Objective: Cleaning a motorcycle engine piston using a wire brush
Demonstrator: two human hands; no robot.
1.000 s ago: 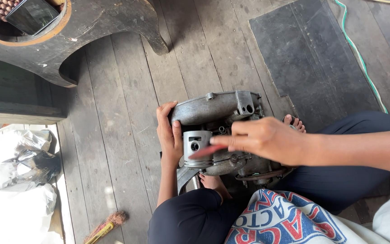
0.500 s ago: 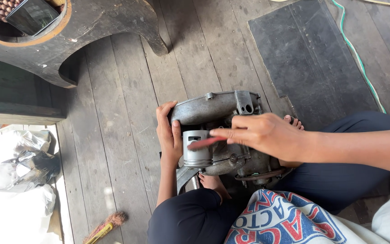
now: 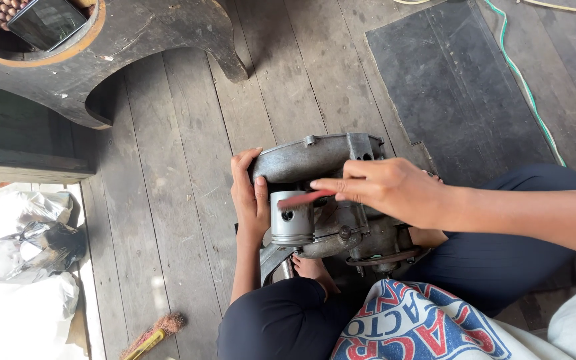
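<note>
Left hand [image 3: 250, 200] grips the piston [image 3: 292, 220] on the engine [image 3: 341, 200] (between the knees, on the floor), right hand [image 3: 388, 190] pinching a red brush [image 3: 301, 199], now slid leftward over the piston top.

Dull grey cast-metal engine casing [image 3: 315, 157], smoother bright metal piston [image 3: 292, 220], red plastic-looking brush handle [image 3: 305, 198], weathered rough wooden floor [image 3: 168, 200], matt black rubbery mat [image 3: 455, 87]
</note>
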